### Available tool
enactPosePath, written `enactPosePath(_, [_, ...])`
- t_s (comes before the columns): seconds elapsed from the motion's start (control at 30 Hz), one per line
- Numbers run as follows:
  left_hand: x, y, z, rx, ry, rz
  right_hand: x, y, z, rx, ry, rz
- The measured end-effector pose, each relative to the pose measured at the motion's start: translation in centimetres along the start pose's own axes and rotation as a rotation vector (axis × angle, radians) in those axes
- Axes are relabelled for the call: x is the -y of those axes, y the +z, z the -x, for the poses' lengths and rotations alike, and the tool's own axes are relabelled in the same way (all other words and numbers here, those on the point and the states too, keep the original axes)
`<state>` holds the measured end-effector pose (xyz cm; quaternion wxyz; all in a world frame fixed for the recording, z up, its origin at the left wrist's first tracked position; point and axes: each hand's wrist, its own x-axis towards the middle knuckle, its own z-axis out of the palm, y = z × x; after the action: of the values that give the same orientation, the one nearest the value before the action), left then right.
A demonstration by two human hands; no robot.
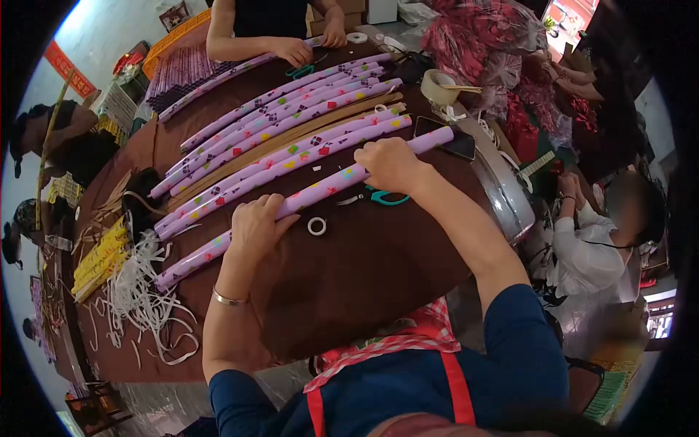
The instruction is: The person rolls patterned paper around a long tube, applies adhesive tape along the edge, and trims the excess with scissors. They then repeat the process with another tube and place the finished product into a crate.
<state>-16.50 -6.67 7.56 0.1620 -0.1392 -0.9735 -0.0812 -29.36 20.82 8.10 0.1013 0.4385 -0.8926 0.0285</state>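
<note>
A long purple paper roll (314, 197) with a colourful printed pattern lies slantwise across the brown table, under both hands. My left hand (255, 224) is closed over it left of the middle, thumb pointing right along its near side. Towards its upper right end, my right hand (393, 166) wraps round the same roll with curled fingers. Just below the right hand lie scissors with teal handles (387, 197), partly hidden by my wrist. A small white tape ring (317, 226) rests near my left thumb. Several similar purple rolls (284, 158) lie beyond, roughly parallel.
White ribbon strips (149, 298) and yellow packets (102, 258) sit at the left. On the right are a dark phone (459, 146), a wide tape roll (440, 87) and a metal rim (506, 189). Across the table, another person's hands (295, 51) touch a roll near green-handled scissors (300, 71).
</note>
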Motion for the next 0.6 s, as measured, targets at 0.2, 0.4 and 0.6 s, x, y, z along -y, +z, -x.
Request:
enactPosePath(0.2, [-0.2, -0.1, -0.4, 0.021, 0.018, 0.022, 1.1, 0.0, 0.2, -0.193, -0.113, 0.021])
enactPosePath(0.4, [-2.0, 0.4, -1.1, -0.077, 0.021, 0.053, 2.1, -0.2, 0.1, -0.146, -0.116, 0.034])
enactPosePath(0.6, [-2.0, 2.5, -1.3, 0.02, -0.035, -0.022, 2.7, 0.9, 0.5, -0.048, -0.105, -0.074])
